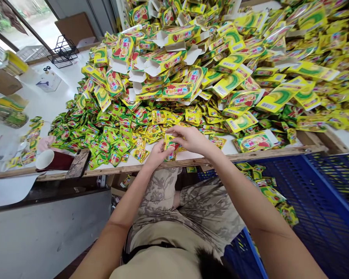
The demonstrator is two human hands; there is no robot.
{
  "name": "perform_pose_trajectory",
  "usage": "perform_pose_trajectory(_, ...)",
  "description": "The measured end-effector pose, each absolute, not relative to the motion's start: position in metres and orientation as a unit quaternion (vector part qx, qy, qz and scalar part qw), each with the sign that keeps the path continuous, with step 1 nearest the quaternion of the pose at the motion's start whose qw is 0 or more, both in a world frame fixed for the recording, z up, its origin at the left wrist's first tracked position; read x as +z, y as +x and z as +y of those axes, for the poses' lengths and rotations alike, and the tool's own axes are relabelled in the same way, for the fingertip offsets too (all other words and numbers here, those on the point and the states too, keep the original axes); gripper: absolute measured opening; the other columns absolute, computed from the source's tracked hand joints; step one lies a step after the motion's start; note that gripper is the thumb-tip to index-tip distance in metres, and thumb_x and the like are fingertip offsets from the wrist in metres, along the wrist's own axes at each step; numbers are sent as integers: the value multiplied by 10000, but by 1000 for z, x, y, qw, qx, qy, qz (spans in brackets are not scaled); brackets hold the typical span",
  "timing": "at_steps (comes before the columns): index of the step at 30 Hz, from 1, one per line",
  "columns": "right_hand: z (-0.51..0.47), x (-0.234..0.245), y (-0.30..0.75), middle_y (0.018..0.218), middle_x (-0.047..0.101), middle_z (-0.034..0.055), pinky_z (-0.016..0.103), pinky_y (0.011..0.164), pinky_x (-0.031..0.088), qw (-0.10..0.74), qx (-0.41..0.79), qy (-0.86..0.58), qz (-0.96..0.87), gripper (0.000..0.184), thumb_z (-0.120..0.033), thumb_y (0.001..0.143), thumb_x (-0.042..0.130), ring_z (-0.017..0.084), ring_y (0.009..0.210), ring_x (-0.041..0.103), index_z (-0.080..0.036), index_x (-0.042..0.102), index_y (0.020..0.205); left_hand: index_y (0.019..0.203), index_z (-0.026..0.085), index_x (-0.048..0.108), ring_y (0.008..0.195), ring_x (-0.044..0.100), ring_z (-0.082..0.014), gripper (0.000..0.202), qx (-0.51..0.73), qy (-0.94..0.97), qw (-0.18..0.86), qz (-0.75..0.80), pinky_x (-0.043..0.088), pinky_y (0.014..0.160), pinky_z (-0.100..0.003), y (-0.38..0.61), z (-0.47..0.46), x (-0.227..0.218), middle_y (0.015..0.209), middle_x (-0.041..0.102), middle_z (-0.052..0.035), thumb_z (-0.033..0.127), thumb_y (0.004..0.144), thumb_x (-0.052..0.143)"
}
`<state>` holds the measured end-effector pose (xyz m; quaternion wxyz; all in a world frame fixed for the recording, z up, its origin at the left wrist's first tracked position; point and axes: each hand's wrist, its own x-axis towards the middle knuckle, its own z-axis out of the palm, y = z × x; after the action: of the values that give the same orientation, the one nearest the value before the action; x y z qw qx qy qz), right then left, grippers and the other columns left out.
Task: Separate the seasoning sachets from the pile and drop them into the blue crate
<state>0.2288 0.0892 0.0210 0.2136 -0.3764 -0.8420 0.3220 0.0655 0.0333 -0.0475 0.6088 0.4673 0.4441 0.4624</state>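
Observation:
A small yellow and green printed candy box (169, 146) is held between my two hands near the table's front edge. My left hand (157, 155) grips it from the left, its thumb lying across the front. From the right, my right hand (190, 140) closes on the box's upper part with bent fingers. What the right fingertips press on is partly hidden. Green candy sachets (107, 141) lie heaped to the left of my hands, and yellow candy sachets (159, 117) lie just behind them. A large pile of candy boxes (177, 91), several with white flaps raised, rises beyond the sachets.
A dark red paper cup (58, 161) lies on its side near a patterned phone (79, 163) at the front left edge. Blue plastic crates (308, 193) with sachets stand below the table at right. A black wire rack (63, 51) sits at the back left.

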Motion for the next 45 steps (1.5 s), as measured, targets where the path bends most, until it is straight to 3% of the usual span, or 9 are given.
perform_pose_trajectory(6, 89, 23, 228, 874, 718, 49, 290, 729, 503, 257, 319, -425, -807, 151, -111, 773, 622, 180, 797, 671, -191, 624, 900, 1105, 160, 593, 936, 596, -189, 515, 448, 474, 621, 434, 464, 821, -284, 65, 33, -46, 1024, 661, -50, 445, 714, 769)
perform_pose_trajectory(11, 85, 26, 228, 976, 699, 91, 296, 724, 463, 214, 260, -432, -837, 190, -118, 820, 546, 202, 855, 649, -174, 594, 995, 1112, 162, 598, 861, 591, -171, 508, 440, 478, 624, 435, 467, 787, -280, 65, 33, -46, 953, 650, -34, 470, 736, 744)
perform_pose_trajectory(18, 90, 36, 228, 864, 704, 49, 260, 638, 362, 63, 259, -418, -869, 154, -196, 899, 467, 184, 759, 615, -199, 612, 951, 1070, 166, 623, 882, 582, -182, 432, 429, 514, 585, 457, 467, 823, -284, 62, 33, -50, 901, 638, -27, 458, 767, 720)
perform_pose_trajectory(22, 95, 43, 225, 824, 689, 80, 267, 584, 300, -49, 229, -366, -900, 206, -287, 939, 434, 196, 732, 601, -186, 609, 899, 1088, 170, 604, 912, 575, -174, 403, 428, 533, 581, 443, 458, 848, -276, 60, 32, -50, 959, 630, -30, 446, 805, 683)
perform_pose_trajectory(25, 96, 45, 223, 877, 697, 100, 266, 580, 297, -80, 220, -356, -905, 167, -276, 916, 469, 209, 777, 615, -182, 606, 911, 1121, 172, 589, 967, 575, -184, 421, 421, 537, 584, 439, 453, 869, -275, 61, 32, -49, 1033, 633, -42, 452, 817, 666)
perform_pose_trajectory(32, 88, 44, 217, 920, 718, 132, 280, 567, 292, -66, 205, -424, -880, 169, -263, 921, 458, 238, 801, 646, -176, 598, 958, 1143, 182, 589, 1091, 561, -212, 421, 428, 550, 584, 416, 418, 974, -302, 62, 33, -44, 1130, 643, -60, 430, 813, 671)
perform_pose_trajectory(37, 79, 44, 217, 924, 723, 155, 297, 586, 288, -51, 154, -403, -901, 189, -186, 921, 441, 249, 797, 654, -142, 567, 1054, 1014, 164, 593, 922, 562, -180, 373, 418, 549, 572, 444, 436, 870, -285, 64, 33, -41, 966, 635, -29, 372, 736, 730)
perform_pose_trajectory(42, 85, 43, 216, 945, 716, 120, 284, 600, 313, -70, 183, -353, -915, 156, -127, 872, 496, 218, 777, 637, -171, 592, 987, 882, 161, 573, 759, 511, -136, 327, 407, 541, 561, 477, 424, 755, -263, 66, 33, -42, 802, 576, 18, 293, 651, 762)
perform_pose_trajectory(45, 85, 37, 215, 931, 710, 98, 270, 634, 363, 14, 215, -397, -892, 185, -92, 831, 513, 202, 804, 630, -175, 619, 959, 857, 160, 569, 726, 499, -128, 333, 412, 520, 569, 486, 407, 711, -254, 66, 35, -45, 766, 567, 25, 314, 639, 768)
